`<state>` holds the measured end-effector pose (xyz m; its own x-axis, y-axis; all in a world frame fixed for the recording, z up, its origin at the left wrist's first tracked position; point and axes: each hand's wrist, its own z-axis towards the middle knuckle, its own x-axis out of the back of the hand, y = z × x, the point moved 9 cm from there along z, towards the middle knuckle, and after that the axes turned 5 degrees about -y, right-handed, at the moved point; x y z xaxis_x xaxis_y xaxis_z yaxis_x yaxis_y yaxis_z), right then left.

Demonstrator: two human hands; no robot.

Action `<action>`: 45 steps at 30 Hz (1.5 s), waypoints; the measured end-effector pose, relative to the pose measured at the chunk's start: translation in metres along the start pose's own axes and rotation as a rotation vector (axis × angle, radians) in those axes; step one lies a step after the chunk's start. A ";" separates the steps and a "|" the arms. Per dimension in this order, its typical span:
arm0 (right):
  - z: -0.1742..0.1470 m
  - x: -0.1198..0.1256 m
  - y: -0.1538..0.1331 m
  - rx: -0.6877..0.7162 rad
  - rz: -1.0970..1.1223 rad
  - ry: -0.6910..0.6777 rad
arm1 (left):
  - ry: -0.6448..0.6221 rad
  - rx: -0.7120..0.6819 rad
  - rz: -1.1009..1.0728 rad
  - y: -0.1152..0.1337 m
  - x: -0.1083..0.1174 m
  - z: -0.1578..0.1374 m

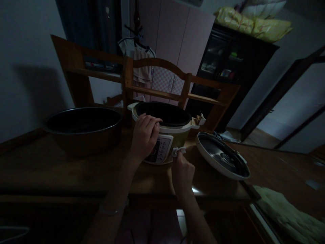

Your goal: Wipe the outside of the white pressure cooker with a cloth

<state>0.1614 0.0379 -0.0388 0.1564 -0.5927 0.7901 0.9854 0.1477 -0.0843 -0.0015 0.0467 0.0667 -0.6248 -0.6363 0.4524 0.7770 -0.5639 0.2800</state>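
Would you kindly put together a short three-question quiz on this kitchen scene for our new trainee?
1. True or false: the lid sits closed on the cooker.
2. Which hand grips the cooker's rim? A. left hand B. right hand C. neither
3. Fill in: the big dark bowl stands on the counter to the ______ of the cooker, as the camera sees it.

Key
1. False: the lid lies apart on the counter, inside facing up, and the pot is open.
2. A: the left hand's fingers curl over the rim, while the right hand pinches a small white cloth against the cooker's front.
3. left
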 end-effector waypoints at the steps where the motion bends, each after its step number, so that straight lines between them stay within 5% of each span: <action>1: -0.002 -0.006 0.000 -0.005 -0.017 -0.043 | -0.002 0.001 0.000 0.000 0.000 0.000; 7: -0.013 -0.031 0.003 -0.040 -0.082 -0.256 | -0.002 -0.005 0.011 0.000 -0.001 0.000; 19: -0.030 -0.059 0.012 -0.013 -0.061 -0.255 | 0.002 -0.009 0.018 0.000 -0.002 -0.001; 45: -0.031 -0.062 0.030 -0.174 0.130 -0.299 | 0.000 -0.005 0.026 0.000 -0.002 0.000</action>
<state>0.1835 0.0546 -0.1093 0.2802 -0.3168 0.9062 0.9592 0.0545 -0.2775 -0.0002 0.0475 0.0656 -0.6041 -0.6508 0.4599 0.7928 -0.5494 0.2638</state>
